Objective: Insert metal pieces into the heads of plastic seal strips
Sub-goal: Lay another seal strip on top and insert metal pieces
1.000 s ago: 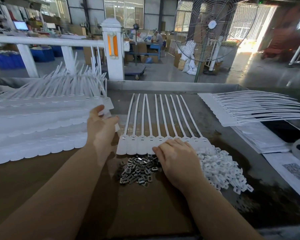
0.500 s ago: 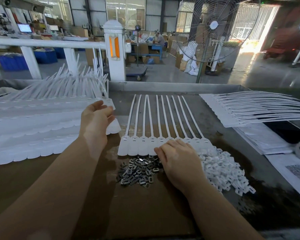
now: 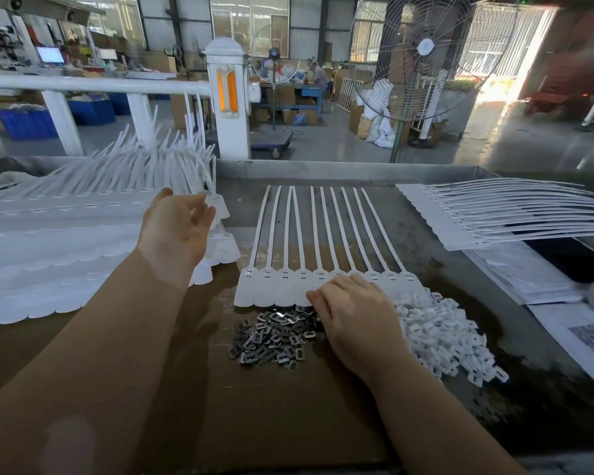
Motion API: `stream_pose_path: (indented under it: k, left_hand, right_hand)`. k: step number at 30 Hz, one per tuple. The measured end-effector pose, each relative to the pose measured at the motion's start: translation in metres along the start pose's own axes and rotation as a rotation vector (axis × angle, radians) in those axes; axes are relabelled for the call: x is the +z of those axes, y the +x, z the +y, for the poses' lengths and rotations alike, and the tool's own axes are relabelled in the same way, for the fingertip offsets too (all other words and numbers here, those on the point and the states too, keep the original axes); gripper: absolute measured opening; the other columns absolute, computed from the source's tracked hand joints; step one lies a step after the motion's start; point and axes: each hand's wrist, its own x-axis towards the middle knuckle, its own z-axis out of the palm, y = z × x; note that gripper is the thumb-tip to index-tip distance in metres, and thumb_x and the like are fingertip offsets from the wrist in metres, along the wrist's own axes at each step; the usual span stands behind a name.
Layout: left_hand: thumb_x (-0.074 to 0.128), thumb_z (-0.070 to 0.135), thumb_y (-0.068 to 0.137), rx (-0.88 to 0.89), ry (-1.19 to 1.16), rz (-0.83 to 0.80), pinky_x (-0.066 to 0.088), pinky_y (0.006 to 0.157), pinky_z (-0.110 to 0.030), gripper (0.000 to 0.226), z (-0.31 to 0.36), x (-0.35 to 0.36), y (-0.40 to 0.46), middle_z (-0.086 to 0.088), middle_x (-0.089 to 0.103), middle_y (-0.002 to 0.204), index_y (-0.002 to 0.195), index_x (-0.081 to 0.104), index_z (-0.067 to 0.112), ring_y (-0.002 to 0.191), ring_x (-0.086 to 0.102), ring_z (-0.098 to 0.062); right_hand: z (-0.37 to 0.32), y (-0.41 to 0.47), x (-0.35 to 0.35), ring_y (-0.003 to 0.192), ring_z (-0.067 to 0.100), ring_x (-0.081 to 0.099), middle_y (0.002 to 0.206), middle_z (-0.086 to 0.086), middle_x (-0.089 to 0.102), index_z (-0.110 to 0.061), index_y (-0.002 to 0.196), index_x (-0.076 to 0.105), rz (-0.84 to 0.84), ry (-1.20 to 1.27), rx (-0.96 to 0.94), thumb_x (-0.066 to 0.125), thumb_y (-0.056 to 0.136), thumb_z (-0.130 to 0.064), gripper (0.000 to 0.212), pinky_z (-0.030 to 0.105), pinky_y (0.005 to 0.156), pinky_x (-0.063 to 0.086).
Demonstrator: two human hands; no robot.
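A joined row of white plastic seal strips [image 3: 282, 286] lies flat in the middle of the table, heads toward me. Just in front of the heads sits a pile of small metal pieces [image 3: 275, 341]. My right hand [image 3: 354, 317] rests palm down over the right heads and the pile's right edge; what its fingertips hold is hidden. My left hand [image 3: 177, 231] hovers open, palm turned inward, above the right end of a large stack of white seal strips [image 3: 66, 234], close to one strip head [image 3: 218, 205].
A heap of small white plastic caps [image 3: 439, 337] lies right of the metal pieces. Another stack of seal strips [image 3: 501, 214] and papers [image 3: 528, 279] fill the right side. A metal rim [image 3: 323, 168] bounds the table's far edge. A standing fan [image 3: 422, 63] is beyond.
My left hand has lifted off the left stack and moved up and away, opening with the palm turned inward. My right hand has stayed on the strip heads.
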Motion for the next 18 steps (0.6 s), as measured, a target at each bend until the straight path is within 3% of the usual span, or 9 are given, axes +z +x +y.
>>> stream_pose_path:
  k: [4,9,13,18]
  left_hand:
    - [0.053,-0.008,0.089,-0.08,-0.116,0.004,0.057,0.076,-0.031,0.058,0.007,0.002,0.005,-0.015,0.042,0.117,0.139,0.042,0.018,0.105,0.057,-0.027]
    - [0.055,-0.008,0.087,-0.153,-0.202,-0.007,0.059,0.067,-0.027,0.046,0.01,0.001,0.005,-0.019,0.055,0.115,0.13,0.046,0.007,0.096,0.064,-0.02]
    - [0.053,-0.007,0.089,-0.126,-0.169,-0.047,0.056,0.077,-0.025,0.06,0.009,0.0,0.001,-0.014,0.058,0.117,0.142,0.037,0.015,0.094,0.066,-0.014]
    - [0.053,-0.006,0.089,-0.143,-0.153,-0.138,0.055,0.081,-0.025,0.052,0.003,0.004,-0.012,-0.014,0.056,0.121,0.137,0.042,0.01,0.094,0.066,-0.013]
  right_hand:
    - [0.0,0.001,-0.001,0.077,0.021,0.058,0.08,0.003,0.066,-0.011,0.077,0.066,-0.031,-0.003,0.0,0.04,0.094,-0.034,0.039,0.032,0.073,0.044]
    - [-0.001,0.001,-0.002,0.076,0.02,0.059,0.078,0.002,0.066,-0.012,0.075,0.066,-0.012,-0.005,-0.004,0.033,0.095,-0.037,0.046,0.031,0.072,0.046]
    - [-0.002,0.001,-0.003,0.077,0.021,0.059,0.079,0.003,0.067,-0.011,0.074,0.066,-0.019,-0.004,0.002,0.04,0.094,-0.034,0.041,0.032,0.072,0.046]
    - [-0.002,0.002,-0.003,0.076,0.019,0.059,0.078,0.002,0.067,-0.012,0.074,0.066,-0.004,-0.008,-0.002,0.032,0.095,-0.038,0.047,0.031,0.072,0.046]
